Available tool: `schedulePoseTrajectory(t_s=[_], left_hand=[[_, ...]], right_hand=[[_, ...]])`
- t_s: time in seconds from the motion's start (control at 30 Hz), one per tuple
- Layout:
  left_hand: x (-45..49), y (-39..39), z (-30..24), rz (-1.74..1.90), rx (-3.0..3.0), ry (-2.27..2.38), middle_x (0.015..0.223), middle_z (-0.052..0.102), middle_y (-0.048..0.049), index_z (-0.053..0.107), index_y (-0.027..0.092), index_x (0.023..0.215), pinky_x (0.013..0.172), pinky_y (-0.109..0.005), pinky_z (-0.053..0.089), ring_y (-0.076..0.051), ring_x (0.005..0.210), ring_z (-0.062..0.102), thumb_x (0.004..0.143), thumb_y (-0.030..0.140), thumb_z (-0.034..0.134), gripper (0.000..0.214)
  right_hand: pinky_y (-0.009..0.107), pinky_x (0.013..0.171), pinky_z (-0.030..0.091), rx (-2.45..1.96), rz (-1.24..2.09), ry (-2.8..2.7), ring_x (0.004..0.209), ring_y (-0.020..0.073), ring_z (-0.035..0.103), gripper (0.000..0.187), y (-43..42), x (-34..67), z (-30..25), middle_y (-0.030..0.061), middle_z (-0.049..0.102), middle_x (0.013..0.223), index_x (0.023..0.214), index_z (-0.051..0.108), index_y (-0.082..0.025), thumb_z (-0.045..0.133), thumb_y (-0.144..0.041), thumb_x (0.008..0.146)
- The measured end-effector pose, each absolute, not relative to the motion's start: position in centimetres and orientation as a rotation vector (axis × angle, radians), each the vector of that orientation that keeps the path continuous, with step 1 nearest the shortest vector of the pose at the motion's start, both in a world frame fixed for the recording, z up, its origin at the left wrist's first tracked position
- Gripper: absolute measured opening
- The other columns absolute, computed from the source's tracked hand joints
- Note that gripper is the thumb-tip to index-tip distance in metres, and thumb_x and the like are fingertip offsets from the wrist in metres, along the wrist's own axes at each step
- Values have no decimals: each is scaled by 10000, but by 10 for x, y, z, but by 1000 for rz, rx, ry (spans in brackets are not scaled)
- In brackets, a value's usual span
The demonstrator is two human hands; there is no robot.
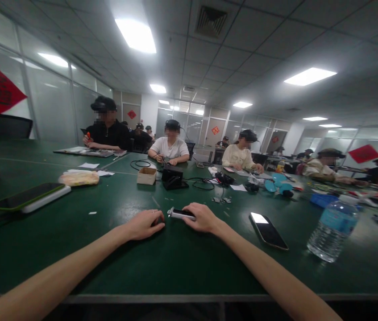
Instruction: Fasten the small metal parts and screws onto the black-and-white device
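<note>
Green table: slim device juts from right hand toward left hand.

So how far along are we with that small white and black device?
Nothing looks finished yet. In hand: the right hand grips the white-and-black device, lying flat on the green table, while the left hand covers a small dark piece at its tip; whether they are joined is hidden. Remaining: small loose parts farther out lie untouched.
</note>
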State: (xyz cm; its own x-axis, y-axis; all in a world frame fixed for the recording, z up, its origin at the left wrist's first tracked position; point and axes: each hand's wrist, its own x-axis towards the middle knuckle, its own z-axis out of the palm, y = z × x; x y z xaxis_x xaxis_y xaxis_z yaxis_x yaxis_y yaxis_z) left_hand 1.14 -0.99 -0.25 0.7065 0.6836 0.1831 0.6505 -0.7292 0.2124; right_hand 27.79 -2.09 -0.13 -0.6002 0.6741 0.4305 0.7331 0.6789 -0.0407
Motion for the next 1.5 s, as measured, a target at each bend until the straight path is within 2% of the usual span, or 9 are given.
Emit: schedulePoseTrajectory(t_s=[0.13,0.3,0.5,0.67,0.77,0.97,1.13,1.33,1.5], left_hand=[[11,-10,-3,407,2782,1121,830,634,-48,568,184,863,626,-276,385,-196,729,584,917,435,440,287],[9,-6,-7,445,2819,1139,758,621,-43,556,186,803,586,-271,351,-187,669,565,931,433,390,324],[8,-6,-8,473,2817,1143,747,625,-40,568,188,796,586,-275,359,-188,666,569,937,476,380,371],[9,-5,-9,449,2816,1189,788,637,-57,572,187,818,623,-290,391,-203,708,585,951,440,344,366],[9,-3,-11,453,2815,1180,833,645,-70,576,184,852,667,-307,418,-216,754,597,953,394,339,333],[9,-4,-9,441,2802,1108,884,631,-68,581,183,910,736,-312,439,-208,820,595,957,291,302,303],[9,-8,-6,400,2817,1036,920,613,-63,596,187,943,738,-301,434,-197,825,584,958,259,309,296],[9,-9,-7,446,2802,995,945,607,-64,633,198,987,729,-294,434,-193,825,583,963,280,344,301],[9,-11,-5,470,2798,989,949,613,-68,654,196,1003,731,-289,444,-191,826,589,956,286,355,316]], right_hand=[[318,810,487,-1098,-118,-2456,898,205,619,299,-36,254,-4,116,673,1023,1111,632,-129,574,-308,878],[321,832,494,-1034,84,-2430,915,200,626,307,-42,250,-10,114,673,1052,1124,623,-117,574,-219,839],[305,794,496,-958,199,-2429,873,181,604,346,-39,254,-13,88,661,1043,1138,619,-136,587,-183,796],[257,693,488,-931,347,-2475,787,155,596,330,-40,255,-9,63,661,982,1148,624,-149,575,-261,842],[249,691,488,-896,392,-2482,764,146,596,316,-46,251,-6,56,666,943,1141,626,-145,555,-275,861],[263,724,485,-813,261,-2551,746,146,586,288,-52,243,-3,49,652,888,1117,625,-147,551,-246,857],[272,703,475,-975,62,-2475,739,155,555,275,-43,245,-8,50,625,858,1109,603,-139,566,-211,846],[260,664,461,-1084,37,-2486,726,147,546,138,-38,245,-12,45,600,848,963,640,-151,575,-202,853],[250,662,453,-1087,69,-2515,736,142,551,98,-37,245,-12,39,600,835,899,650,-155,593,-215,845]])
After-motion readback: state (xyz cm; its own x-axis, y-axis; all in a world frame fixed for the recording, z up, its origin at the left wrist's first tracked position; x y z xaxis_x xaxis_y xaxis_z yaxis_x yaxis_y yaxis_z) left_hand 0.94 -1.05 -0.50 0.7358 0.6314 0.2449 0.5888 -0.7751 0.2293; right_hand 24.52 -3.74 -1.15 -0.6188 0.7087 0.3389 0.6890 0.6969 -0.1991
